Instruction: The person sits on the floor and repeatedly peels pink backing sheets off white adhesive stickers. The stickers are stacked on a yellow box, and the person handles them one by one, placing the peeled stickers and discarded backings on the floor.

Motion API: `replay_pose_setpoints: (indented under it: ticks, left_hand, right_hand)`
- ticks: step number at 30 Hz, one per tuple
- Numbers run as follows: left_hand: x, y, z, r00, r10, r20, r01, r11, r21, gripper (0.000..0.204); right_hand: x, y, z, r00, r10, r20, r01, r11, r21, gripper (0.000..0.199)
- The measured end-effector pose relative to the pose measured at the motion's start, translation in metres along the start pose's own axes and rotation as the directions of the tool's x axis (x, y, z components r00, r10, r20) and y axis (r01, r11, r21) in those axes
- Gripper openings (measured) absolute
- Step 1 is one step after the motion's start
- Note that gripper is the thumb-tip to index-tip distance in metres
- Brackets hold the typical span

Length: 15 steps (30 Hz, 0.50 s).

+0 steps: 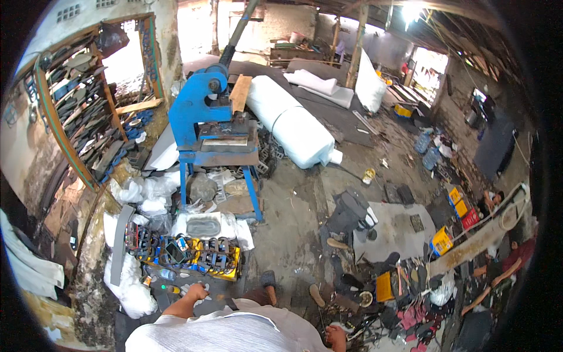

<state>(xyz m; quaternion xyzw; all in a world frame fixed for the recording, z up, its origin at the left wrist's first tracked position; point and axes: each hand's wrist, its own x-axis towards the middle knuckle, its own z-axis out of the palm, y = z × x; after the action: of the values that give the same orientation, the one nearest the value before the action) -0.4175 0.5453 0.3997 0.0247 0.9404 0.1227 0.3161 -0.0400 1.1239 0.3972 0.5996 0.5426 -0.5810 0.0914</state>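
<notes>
My left hand is low in the picture, fingers curled closed beside small pale pieces on the dark ground; what it holds, if anything, is too small to name. Just beyond it is a yellow crate topped with rows of dark sandals. A clear bottle and a small yellow-and-dark container lie close to that hand. My right hand is at the lower edge, its fingers bent closed near something pale that I cannot make out. Scattered footwear and scraps lie to its right.
A blue press stands on a blue-legged stand ahead, with a large white wrapped roll beside it. Racks of dark pieces fill the left wall. At right are a grey sheet, a yellow crate and another person's arm.
</notes>
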Motion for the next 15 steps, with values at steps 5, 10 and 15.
replay_pose_setpoints:
  ticks: [5, 10, 15]
  left_hand:
    - [0.097, 0.054, -0.016, 0.989, 0.113, 0.095, -0.123, 0.987, 0.102, 0.062]
    - [0.158, 0.11, -0.049, 0.996, 0.076, -0.054, -0.083, 0.987, -0.139, 0.054]
    - [0.223, 0.153, -0.116, 0.995, 0.027, -0.092, -0.048, 0.973, -0.226, 0.056]
  right_hand:
    - [0.025, -0.087, 0.009, 0.994, -0.094, 0.046, 0.098, 0.992, -0.083, 0.03]
    - [0.051, -0.161, 0.016, 0.985, -0.141, 0.103, 0.162, 0.96, -0.23, 0.032]
    - [0.08, -0.214, 0.024, 0.975, -0.191, 0.116, 0.214, 0.946, -0.242, 0.034]
